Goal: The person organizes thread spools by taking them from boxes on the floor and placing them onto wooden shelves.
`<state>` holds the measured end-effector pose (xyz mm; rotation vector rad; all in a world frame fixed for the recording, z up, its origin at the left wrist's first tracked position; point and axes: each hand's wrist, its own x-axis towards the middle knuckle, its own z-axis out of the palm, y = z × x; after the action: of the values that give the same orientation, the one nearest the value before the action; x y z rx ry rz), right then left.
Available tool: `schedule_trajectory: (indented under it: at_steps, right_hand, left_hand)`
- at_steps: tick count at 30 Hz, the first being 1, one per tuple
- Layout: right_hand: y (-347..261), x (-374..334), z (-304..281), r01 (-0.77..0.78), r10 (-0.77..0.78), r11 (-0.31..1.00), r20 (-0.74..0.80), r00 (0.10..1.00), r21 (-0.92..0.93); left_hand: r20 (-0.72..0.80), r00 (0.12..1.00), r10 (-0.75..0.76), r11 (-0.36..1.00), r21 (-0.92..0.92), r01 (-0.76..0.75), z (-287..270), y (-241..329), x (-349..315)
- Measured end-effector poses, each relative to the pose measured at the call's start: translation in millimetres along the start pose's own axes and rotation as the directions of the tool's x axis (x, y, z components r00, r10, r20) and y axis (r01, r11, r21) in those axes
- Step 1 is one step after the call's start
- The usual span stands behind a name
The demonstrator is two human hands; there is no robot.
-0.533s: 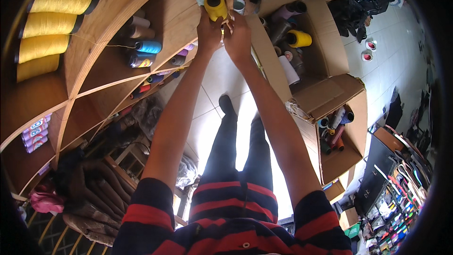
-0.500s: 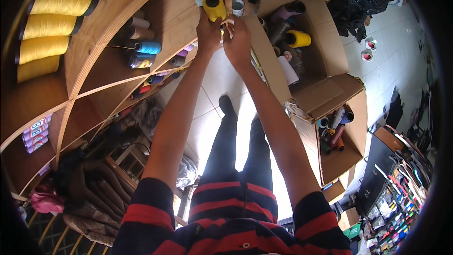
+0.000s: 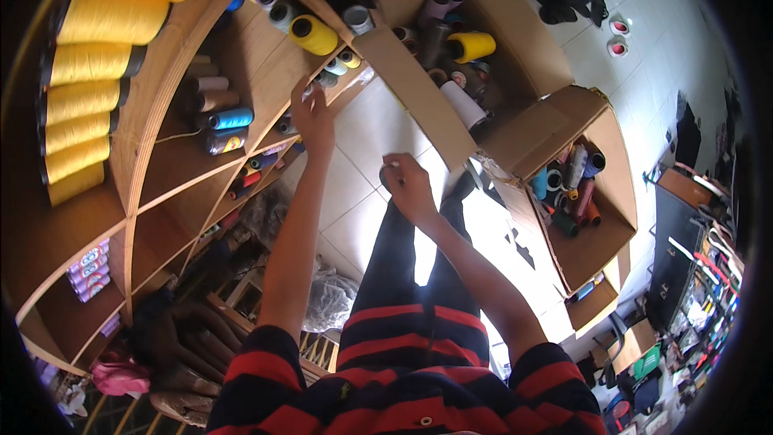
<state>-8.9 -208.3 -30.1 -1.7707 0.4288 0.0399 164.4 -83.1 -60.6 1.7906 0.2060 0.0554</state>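
Note:
My left hand (image 3: 313,119) is raised beside the shelf edge, its fingers partly bent and apart, with nothing visible in them. My right hand (image 3: 412,188) is lower and closer to my body, above the tiled floor. Its fingers are curled together, and what they hold, if anything, cannot be made out. Beyond my left hand, a yellow thread cone (image 3: 313,35) stands at the end of a wooden shelf compartment (image 3: 266,55). Grey and purple thread cones (image 3: 282,16) stand behind it. Small spools (image 3: 336,67) sit in the compartment below.
Large yellow cones (image 3: 90,102) line the left shelf, near a blue spool (image 3: 230,118). On the right, an open cardboard box (image 3: 515,40) holds several cones, including a yellow one (image 3: 472,47). A smaller box (image 3: 608,225) holds mixed spools. Clear plastic (image 3: 330,300) lies by my legs.
Both hands have left the yellow cone, which stays on the shelf. My left hand has moved left and toward me; my right hand has dropped back toward my body. The view has shifted.

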Motion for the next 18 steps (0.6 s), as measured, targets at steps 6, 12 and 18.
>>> schedule_trajectory:
  at_steps: [6,12,18]
  right_hand:
    - [-11,-52,-63,-0.093,0.101,0.991,-0.085,0.991,0.100]
    - [-31,-91,-145,-0.113,0.178,0.972,-0.330,0.927,0.206]
    - [-17,-111,-205,-0.067,0.162,0.972,-0.432,0.887,0.226]
  left_hand:
    - [0.158,0.967,-0.199,0.956,-0.185,0.227,12,103,-85]
    - [0.656,0.753,-0.054,0.834,-0.385,0.395,52,227,-172]
    - [0.839,0.335,0.428,0.388,-0.506,0.770,115,335,-233]
